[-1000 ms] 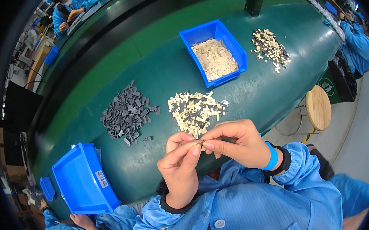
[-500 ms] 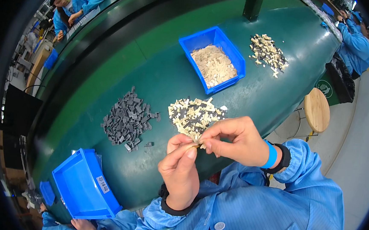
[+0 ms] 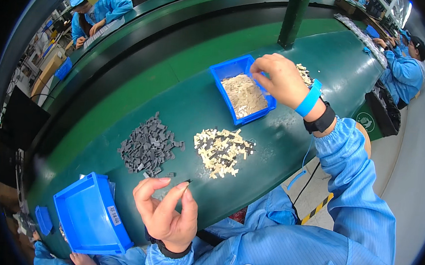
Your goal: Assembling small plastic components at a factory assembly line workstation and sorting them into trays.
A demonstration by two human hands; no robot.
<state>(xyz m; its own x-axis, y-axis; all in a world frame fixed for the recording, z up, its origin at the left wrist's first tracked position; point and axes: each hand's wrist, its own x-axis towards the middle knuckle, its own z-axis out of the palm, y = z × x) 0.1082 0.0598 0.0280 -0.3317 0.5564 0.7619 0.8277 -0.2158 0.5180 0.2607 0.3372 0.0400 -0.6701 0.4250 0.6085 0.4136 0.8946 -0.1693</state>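
Note:
Over the right side of a blue bin filled with flat tan pieces hovers my right hand. Its fingers are bent, thumb and forefinger look apart, and I see nothing between them. Nearer to me, my left hand is raised above the table's front part. Its thumb and forefinger pinch a small dark piece, mostly covered by the fingertips. Beyond it lies a heap of dark grey pieces. To the right of that heap is a pile of mixed cream and black pieces.
An open blue bin stands at the front left. My right hand partly covers another cream-and-black pile. A green post rises from the table's back edge. Co-workers in blue sit at the far left and far right.
My hands have come apart. The right one has moved away to the far bin; the left has drawn back left and lower, still pinching the small piece. The view has shifted slightly.

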